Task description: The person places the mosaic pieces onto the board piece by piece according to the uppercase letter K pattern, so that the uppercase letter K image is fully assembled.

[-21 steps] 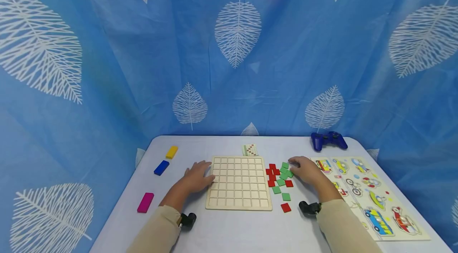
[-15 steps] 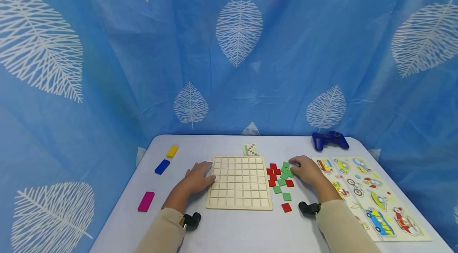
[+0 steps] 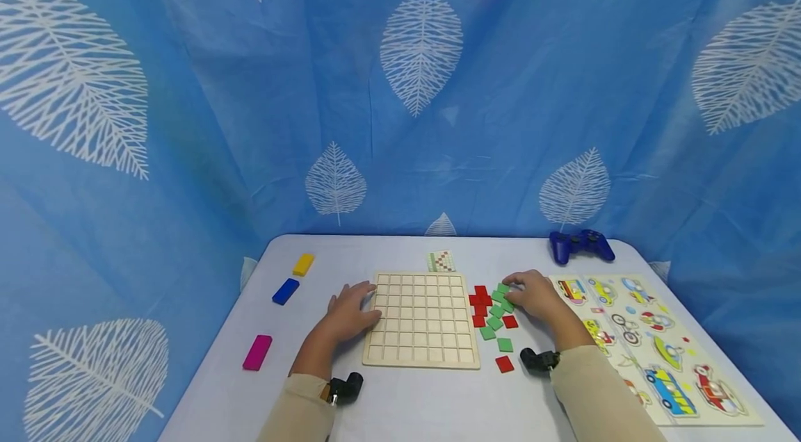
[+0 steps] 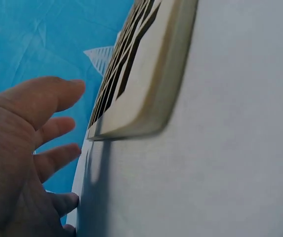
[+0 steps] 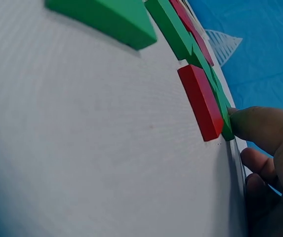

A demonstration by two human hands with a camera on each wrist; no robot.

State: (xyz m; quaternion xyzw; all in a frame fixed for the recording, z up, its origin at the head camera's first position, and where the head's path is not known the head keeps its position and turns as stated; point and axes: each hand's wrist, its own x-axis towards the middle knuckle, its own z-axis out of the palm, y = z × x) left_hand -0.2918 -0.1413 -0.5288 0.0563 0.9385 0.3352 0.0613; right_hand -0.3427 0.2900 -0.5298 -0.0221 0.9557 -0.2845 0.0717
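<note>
A pale wooden grid board (image 3: 421, 320) lies flat in the middle of the table. My left hand (image 3: 348, 311) is at its left edge with fingers spread and thumb apart, holding nothing; in the left wrist view the fingers (image 4: 57, 158) stand just off the board's corner. Right of the board lie several red tiles (image 3: 480, 300) and green tiles (image 3: 487, 333), some overlapping. My right hand (image 3: 532, 292) reaches over the far green tiles, fingertips on them. In the right wrist view its thumb (image 5: 260, 126) touches the end of a green tile (image 5: 227, 126), beside a red tile (image 5: 200, 101).
A small pattern card (image 3: 442, 261) lies behind the board. Yellow (image 3: 303, 265), blue (image 3: 286, 291) and magenta (image 3: 257, 352) blocks lie at left. On the right are a vehicle picture puzzle (image 3: 663, 352) and a blue game controller (image 3: 582, 247). A blue leaf-patterned curtain (image 3: 488, 115) hangs behind.
My right hand has edged left onto the green tiles, and some of them have shifted slightly. My left hand stays by the board's edge. The whole head view has drifted slightly.
</note>
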